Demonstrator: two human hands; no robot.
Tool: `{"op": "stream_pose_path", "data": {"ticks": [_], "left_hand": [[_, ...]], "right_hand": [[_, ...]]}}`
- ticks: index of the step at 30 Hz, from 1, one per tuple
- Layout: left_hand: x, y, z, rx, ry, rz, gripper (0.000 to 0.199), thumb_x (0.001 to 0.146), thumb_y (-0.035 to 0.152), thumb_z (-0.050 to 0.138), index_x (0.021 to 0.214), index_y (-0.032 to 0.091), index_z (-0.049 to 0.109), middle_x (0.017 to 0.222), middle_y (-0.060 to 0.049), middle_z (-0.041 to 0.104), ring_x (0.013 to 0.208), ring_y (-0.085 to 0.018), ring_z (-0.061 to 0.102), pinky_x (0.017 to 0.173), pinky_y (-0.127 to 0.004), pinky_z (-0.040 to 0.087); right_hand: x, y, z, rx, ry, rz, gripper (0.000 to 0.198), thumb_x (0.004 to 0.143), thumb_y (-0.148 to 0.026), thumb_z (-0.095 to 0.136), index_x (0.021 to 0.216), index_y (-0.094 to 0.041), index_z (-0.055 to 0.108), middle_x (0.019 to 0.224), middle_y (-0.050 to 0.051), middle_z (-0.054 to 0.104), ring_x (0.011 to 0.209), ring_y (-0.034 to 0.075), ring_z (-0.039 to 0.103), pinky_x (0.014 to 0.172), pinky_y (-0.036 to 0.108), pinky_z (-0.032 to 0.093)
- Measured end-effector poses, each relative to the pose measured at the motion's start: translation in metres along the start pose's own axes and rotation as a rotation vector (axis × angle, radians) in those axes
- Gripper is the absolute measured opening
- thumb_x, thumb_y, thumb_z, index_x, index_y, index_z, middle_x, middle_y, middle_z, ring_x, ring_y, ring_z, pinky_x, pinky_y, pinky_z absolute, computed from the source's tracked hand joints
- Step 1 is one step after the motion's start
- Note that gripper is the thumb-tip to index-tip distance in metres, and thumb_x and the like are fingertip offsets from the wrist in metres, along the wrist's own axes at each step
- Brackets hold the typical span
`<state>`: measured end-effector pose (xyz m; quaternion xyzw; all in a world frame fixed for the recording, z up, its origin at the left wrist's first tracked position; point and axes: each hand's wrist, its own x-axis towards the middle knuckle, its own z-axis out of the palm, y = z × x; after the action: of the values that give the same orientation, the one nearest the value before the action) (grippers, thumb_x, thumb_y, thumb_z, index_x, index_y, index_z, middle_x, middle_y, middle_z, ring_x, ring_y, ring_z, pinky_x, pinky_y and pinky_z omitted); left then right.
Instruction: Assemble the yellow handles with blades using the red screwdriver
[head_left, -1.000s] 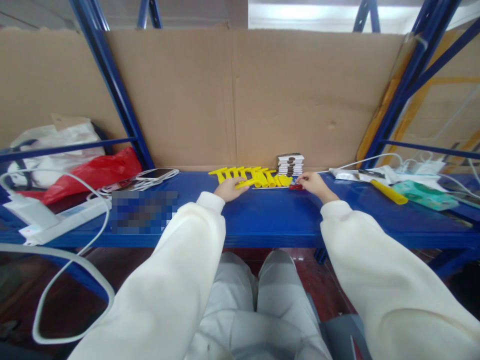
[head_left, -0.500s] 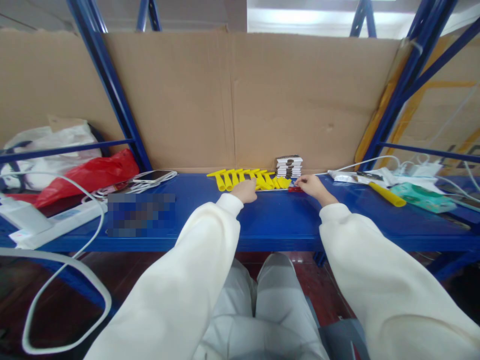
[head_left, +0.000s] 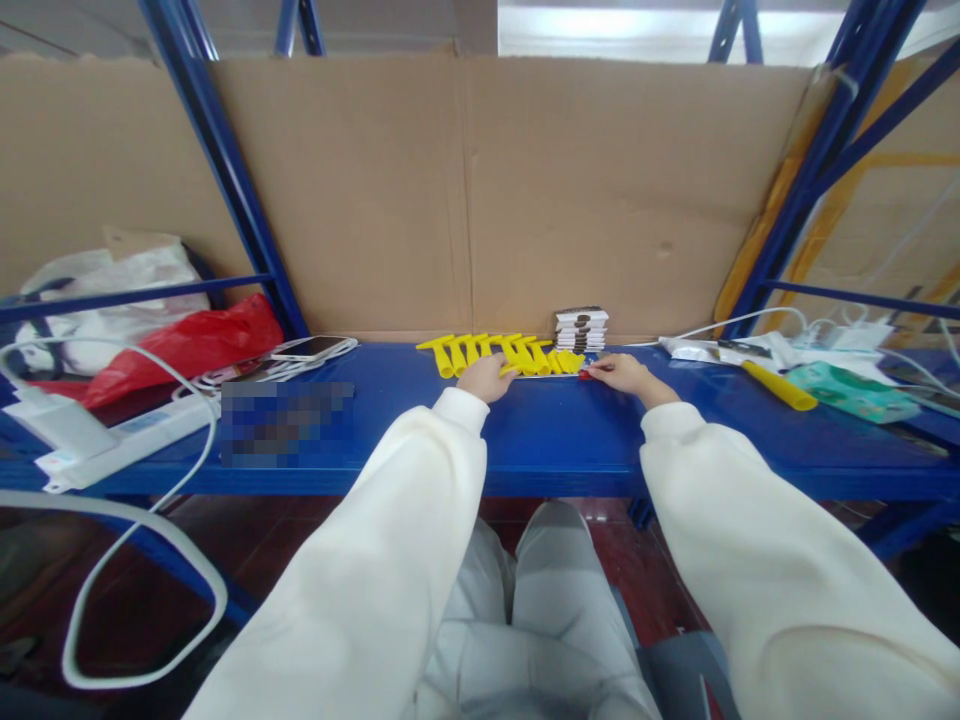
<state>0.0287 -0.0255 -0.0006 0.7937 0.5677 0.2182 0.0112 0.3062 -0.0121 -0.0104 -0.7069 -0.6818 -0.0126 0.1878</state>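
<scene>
Yellow T-shaped plastic tools (head_left: 453, 358) lie side by side in a row at the back of the blue shelf. My left hand (head_left: 484, 379) is at the front of this row, its fingers curled against the yellow pieces; what lies between them is hidden. At the row's right end are smaller yellow pieces (head_left: 564, 362). My right hand (head_left: 624, 375) pinches a small red item (head_left: 584, 375) beside them, low over the shelf; its exact kind is too small to tell. Behind it stands a stack of small white-and-black packs (head_left: 580, 330).
A cardboard sheet (head_left: 360, 200) closes off the back. On the left lie a phone (head_left: 311, 347), white cables, a power strip (head_left: 142, 440) and a red bag (head_left: 187, 350). To the right are a yellow tube (head_left: 780, 386), a green packet (head_left: 855, 391) and chargers.
My right hand has shifted slightly, with the red item now at its fingertips. The fingers of my left hand have moved a little against the yellow row. The camera view has shifted slightly.
</scene>
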Motion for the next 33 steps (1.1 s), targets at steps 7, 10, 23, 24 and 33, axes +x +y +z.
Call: {"op": "stream_pose_path", "data": {"ticks": [7, 10, 23, 24, 33], "left_hand": [[-0.004, 0.004, -0.003, 0.042, -0.061, 0.029, 0.029, 0.097, 0.034, 0.058, 0.118, 0.020, 0.071, 0.126, -0.010, 0.073, 0.119, -0.024, 0.066, 0.098, -0.031, 0.051], [-0.005, 0.004, -0.005, 0.040, -0.061, 0.021, 0.030, 0.096, 0.035, 0.058, 0.119, 0.021, 0.072, 0.126, -0.009, 0.073, 0.119, -0.024, 0.066, 0.098, -0.032, 0.051], [-0.005, 0.005, -0.005, 0.036, -0.028, -0.004, 0.028, 0.095, 0.035, 0.060, 0.115, 0.021, 0.074, 0.124, -0.009, 0.074, 0.118, -0.025, 0.067, 0.098, -0.033, 0.053], [-0.005, 0.005, -0.004, 0.030, -0.022, -0.003, 0.028, 0.095, 0.035, 0.060, 0.115, 0.021, 0.075, 0.123, -0.009, 0.074, 0.117, -0.025, 0.067, 0.098, -0.034, 0.053], [-0.005, 0.006, -0.005, 0.004, 0.003, 0.000, 0.024, 0.095, 0.033, 0.060, 0.110, 0.022, 0.075, 0.121, -0.010, 0.075, 0.117, -0.026, 0.068, 0.097, -0.032, 0.052]], "right_hand": [[-0.010, -0.006, -0.019, -0.132, -0.111, 0.126, 0.039, 0.094, -0.050, 0.055, 0.115, -0.027, 0.078, 0.124, 0.010, 0.074, 0.118, 0.031, 0.066, 0.097, 0.042, 0.052], [-0.011, -0.005, -0.023, -0.162, -0.112, 0.215, 0.042, 0.095, -0.047, 0.051, 0.117, -0.022, 0.076, 0.130, 0.014, 0.070, 0.123, 0.033, 0.063, 0.100, 0.046, 0.049], [-0.010, -0.002, -0.021, -0.126, 0.007, 0.476, 0.053, 0.091, -0.040, 0.059, 0.133, -0.010, 0.064, 0.132, 0.026, 0.065, 0.124, 0.035, 0.063, 0.100, 0.046, 0.050], [-0.009, -0.001, -0.020, -0.127, 0.014, 0.478, 0.053, 0.090, -0.041, 0.060, 0.132, -0.010, 0.065, 0.130, 0.026, 0.066, 0.123, 0.035, 0.064, 0.098, 0.045, 0.051], [-0.006, 0.000, -0.016, -0.089, 0.089, 0.210, 0.034, 0.091, -0.027, 0.050, 0.110, -0.018, 0.078, 0.113, 0.016, 0.076, 0.113, 0.030, 0.069, 0.091, 0.034, 0.052]]}}
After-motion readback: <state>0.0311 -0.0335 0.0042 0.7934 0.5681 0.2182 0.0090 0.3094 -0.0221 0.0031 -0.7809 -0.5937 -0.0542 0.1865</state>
